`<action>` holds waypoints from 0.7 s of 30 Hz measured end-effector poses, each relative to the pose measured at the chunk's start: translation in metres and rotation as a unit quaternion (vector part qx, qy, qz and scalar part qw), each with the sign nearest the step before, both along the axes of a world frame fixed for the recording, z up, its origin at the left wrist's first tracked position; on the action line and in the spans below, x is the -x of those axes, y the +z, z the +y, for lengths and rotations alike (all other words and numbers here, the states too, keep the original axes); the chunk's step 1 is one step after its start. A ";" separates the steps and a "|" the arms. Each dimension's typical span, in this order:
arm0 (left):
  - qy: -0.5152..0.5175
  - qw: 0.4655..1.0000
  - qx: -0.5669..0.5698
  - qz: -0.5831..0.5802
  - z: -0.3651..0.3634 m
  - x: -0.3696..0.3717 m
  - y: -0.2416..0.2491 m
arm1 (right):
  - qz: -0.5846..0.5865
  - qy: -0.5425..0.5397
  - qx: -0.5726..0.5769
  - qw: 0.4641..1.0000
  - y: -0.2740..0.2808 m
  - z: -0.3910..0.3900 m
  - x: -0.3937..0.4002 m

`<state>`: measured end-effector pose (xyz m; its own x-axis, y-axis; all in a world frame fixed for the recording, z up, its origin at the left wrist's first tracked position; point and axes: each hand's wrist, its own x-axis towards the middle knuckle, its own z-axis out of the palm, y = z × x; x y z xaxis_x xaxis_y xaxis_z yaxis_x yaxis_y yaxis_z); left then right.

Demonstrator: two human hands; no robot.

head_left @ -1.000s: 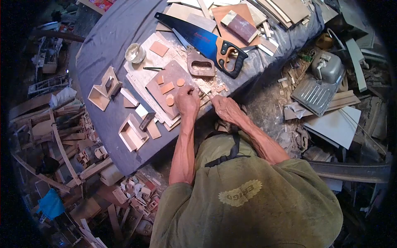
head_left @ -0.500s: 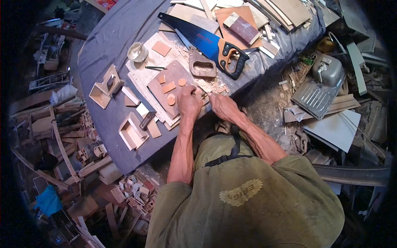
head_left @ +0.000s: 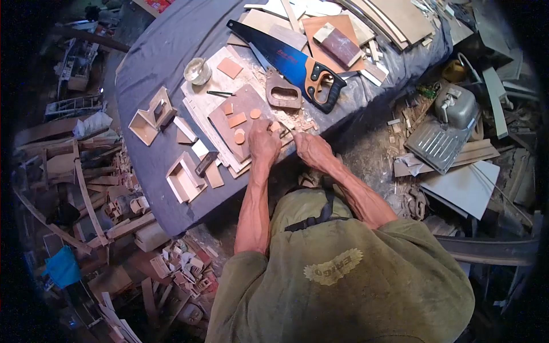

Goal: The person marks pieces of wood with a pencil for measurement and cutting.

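My left hand point(head_left: 265, 143) is closed in a pinch at the table's front edge, its fingertips at a small round wooden disc point(head_left: 275, 126). Beside it my right hand point(head_left: 313, 150) is closed around something thin, mostly hidden by the fingers. Left of my left hand, a brown board point(head_left: 220, 117) carries other small wooden pieces, among them a disc point(head_left: 255, 114), another disc point(head_left: 239, 138) and a rectangular block point(head_left: 237, 119). Wood shavings point(head_left: 300, 119) lie just beyond my hands. A wooden saw handle point(head_left: 284, 96) rests past them.
A blue handsaw point(head_left: 284, 55) lies across the table. Farther left are a jar point(head_left: 197, 72), a black pencil-like stick point(head_left: 219, 93) and small wooden boxes point(head_left: 184, 177). Wood sheets point(head_left: 394, 20) pile up at the back. A metal sink point(head_left: 449, 137) and scraps cover the floor.
The view has shifted slightly, so the table sits a little farther right. The disc at my left fingertips shows more plainly now. Both hands stay close together in nearly the same place.
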<state>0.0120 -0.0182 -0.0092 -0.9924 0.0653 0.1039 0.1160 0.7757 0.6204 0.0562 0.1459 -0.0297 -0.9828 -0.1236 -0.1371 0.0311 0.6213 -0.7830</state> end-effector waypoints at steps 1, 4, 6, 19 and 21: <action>-0.006 1.000 0.000 0.003 -0.001 0.000 0.002 | 0.013 0.019 0.010 1.000 -0.007 0.001 0.000; -0.032 0.999 -0.008 0.028 -0.004 -0.004 0.008 | 0.129 0.082 -0.055 0.987 -0.021 0.003 -0.003; -0.059 0.995 -0.024 0.074 -0.008 -0.009 0.015 | -0.005 0.087 -0.004 0.996 -0.013 0.006 0.004; 0.039 0.993 0.077 0.084 -0.054 -0.003 0.041 | -0.120 -0.015 0.127 0.984 0.022 -0.008 0.009; 0.017 0.992 0.090 0.090 -0.057 -0.002 0.038 | -0.125 -0.021 0.122 0.984 0.023 -0.010 0.008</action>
